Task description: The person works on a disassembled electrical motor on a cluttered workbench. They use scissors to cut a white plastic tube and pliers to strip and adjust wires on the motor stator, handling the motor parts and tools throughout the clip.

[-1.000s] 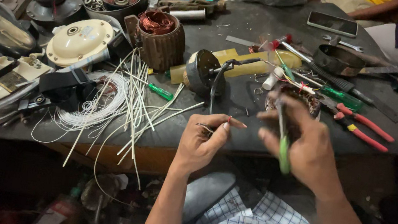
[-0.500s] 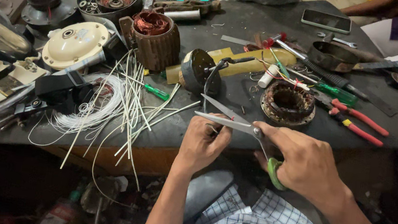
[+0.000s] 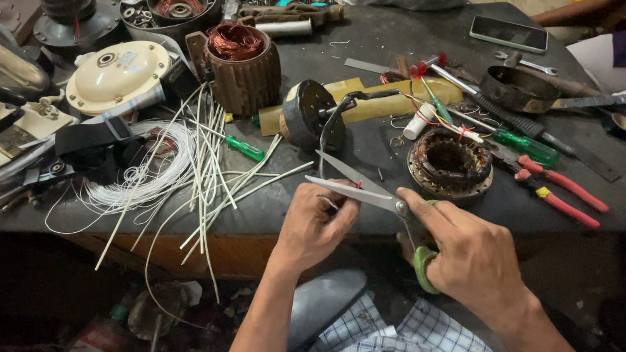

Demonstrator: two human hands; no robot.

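Note:
My right hand (image 3: 470, 255) grips green-handled scissors (image 3: 374, 195), their blades apart and pointing left, over the front edge of the dark workbench (image 3: 393, 42). My left hand (image 3: 315, 224) sits just under the blades, fingers pinched on a thin short piece of wire or sleeve (image 3: 328, 200) that lies between the blades. A round motor stator with copper windings (image 3: 450, 163) rests on the bench just beyond my right hand.
White sleeve strips (image 3: 207, 163) and a white wire coil (image 3: 142, 171) lie left. Around them are a brown wound stator (image 3: 241, 64), cream motor cover (image 3: 112, 76), green screwdriver (image 3: 241, 147), red pliers (image 3: 558, 190), dark pan (image 3: 519, 88), and a phone (image 3: 508, 34).
My right hand has swung the scissors from upright to level, blades now open at the piece pinched in my left hand. Both hands shifted slightly toward the bench edge.

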